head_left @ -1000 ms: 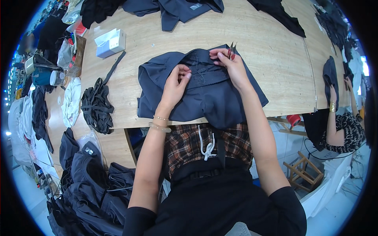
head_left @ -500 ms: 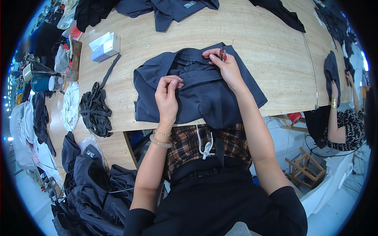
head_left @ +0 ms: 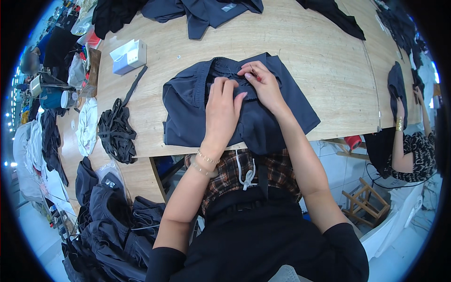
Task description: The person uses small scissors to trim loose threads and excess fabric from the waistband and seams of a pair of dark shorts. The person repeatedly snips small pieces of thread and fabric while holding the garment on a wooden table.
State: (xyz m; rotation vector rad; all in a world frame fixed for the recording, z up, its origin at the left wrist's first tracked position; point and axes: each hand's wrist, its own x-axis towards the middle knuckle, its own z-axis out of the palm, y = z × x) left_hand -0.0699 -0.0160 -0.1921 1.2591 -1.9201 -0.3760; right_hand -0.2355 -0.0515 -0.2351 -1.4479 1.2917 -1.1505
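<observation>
Head view. The dark blue garment (head_left: 235, 108) lies flat at the near edge of the wooden counter (head_left: 329, 70), its lower part hanging over that edge. The left hand (head_left: 221, 110) rests palm-down on the garment, fingers together and extended, pressing the fabric near the waistband. The right hand (head_left: 260, 82) sits just beside it at the waistband, fingers pinched together on a small red-tipped item; what that item is cannot be determined. A white rectangular box (head_left: 128, 56) with a pale blue side stands near the far left corner of the counter. A bundle of black cords (head_left: 115, 131) lies at the left edge. A further dark garment (head_left: 206, 11) with a small grey rectangular label lies at the far edge.
</observation>
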